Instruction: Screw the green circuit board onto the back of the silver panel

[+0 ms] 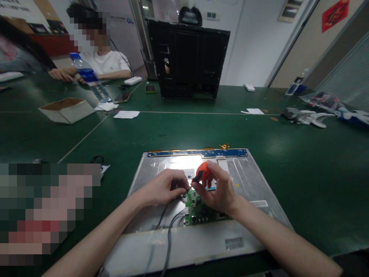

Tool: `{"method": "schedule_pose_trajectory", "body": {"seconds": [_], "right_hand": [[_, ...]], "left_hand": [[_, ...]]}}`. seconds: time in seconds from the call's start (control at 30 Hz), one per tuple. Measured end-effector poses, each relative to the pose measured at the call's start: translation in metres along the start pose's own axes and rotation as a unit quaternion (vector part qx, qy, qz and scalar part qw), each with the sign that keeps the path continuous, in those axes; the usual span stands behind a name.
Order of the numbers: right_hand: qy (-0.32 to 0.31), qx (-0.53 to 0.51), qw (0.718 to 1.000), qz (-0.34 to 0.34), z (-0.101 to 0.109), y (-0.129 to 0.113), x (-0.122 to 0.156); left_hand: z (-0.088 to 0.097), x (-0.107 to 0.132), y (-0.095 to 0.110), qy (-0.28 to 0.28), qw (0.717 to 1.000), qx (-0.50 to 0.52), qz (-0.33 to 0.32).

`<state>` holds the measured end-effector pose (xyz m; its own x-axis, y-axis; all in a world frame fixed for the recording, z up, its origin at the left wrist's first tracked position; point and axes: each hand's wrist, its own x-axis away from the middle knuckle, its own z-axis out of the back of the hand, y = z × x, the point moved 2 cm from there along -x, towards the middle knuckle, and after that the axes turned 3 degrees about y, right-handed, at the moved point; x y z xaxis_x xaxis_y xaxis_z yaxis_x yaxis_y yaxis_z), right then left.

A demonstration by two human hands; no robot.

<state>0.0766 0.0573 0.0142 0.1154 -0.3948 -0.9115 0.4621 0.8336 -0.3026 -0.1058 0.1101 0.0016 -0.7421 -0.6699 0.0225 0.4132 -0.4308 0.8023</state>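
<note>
My right hand [217, 188] is closed round the orange and black handle of a screwdriver [203, 172], whose tip points down and left. Below it, a green circuit board [198, 209] lies on the silver metal back of a display panel [248, 231]. The fingertips of my left hand [170, 186] are pinched together at the board's upper left corner, close to the screwdriver tip; whatever they grip is too small to make out. Grey and black cables [170, 234] run from the board's left side towards me. A blue circuit strip [198, 153] lines the panel's far edge.
A black monitor housing [191, 59] stands upright across the green table [178, 130]. To its left are a water bottle [92, 79], an open box [67, 109] and a phone [123, 97]. Gloves [307, 116] lie at right. Two people sit at the far left.
</note>
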Motion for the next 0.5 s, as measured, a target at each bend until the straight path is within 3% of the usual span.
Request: {"method": "schedule_pose_trajectory", "body": {"seconds": [0.37,0.5], "right_hand": [[-0.054,-0.037,0.997,-0.027,0.0010,0.0006,0.0015],[-0.049,-0.013,0.998,-0.023,-0.0004,0.0002,0.0018]], "left_hand": [[-0.0021,0.0003,-0.0005,-0.006,1.000,0.026,0.013],[-0.0019,0.0004,-0.0007,-0.003,1.000,0.020,0.013]]}}
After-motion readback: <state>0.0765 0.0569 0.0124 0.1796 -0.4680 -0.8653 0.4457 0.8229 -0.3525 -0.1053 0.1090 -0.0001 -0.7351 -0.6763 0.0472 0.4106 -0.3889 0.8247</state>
